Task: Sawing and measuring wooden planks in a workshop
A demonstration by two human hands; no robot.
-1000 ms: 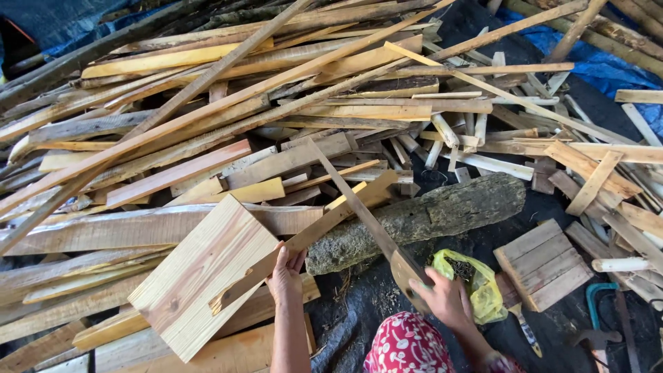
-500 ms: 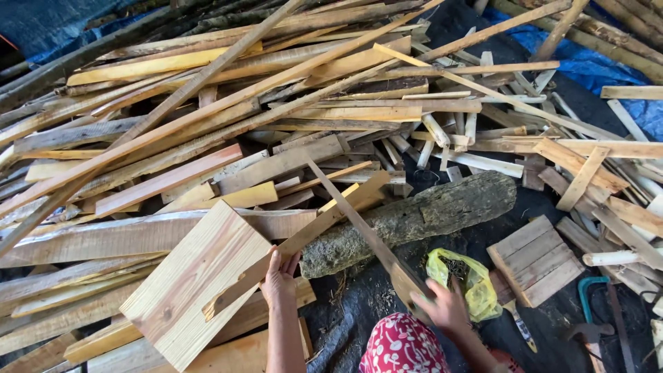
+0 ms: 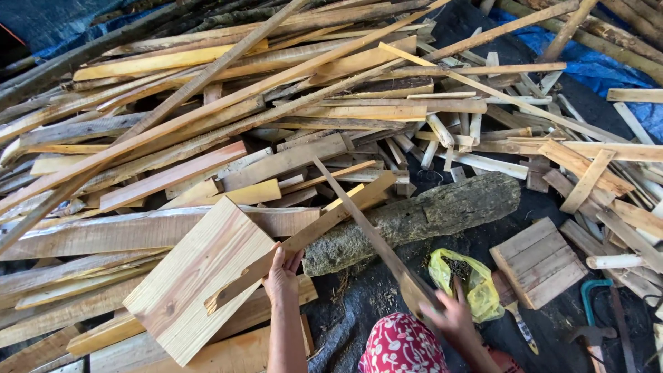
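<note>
Looking down from the head camera at a sprawling pile of scrap timber that fills the upper and left parts of the frame. Since a second ago the view has drifted only slightly; both hands have stayed put, which suggests the pieces are being held steady rather than shifted.

The left hand (image 3: pixel 282 275), lower centre, lies flat with fingers spread, pressing on a long plank (image 3: pixel 304 235). That plank's long axis runs diagonally, from the lower left up towards the centre right, crossing a broad pale board (image 3: pixel 200 287) and leaning on a thick, bark-covered log (image 3: pixel 414 220).

The right hand (image 3: pixel 452 319), lower right of centre, is clenched around the near end of a thin dark slat (image 3: pixel 366 226) (a narrow strip), which points up and to the left, crossing the plank and log.

Just beside that hand lies a yellow plastic bag (image 3: pixel 476 283); further right, a small slatted panel (image 3: pixel 539 261).
</note>
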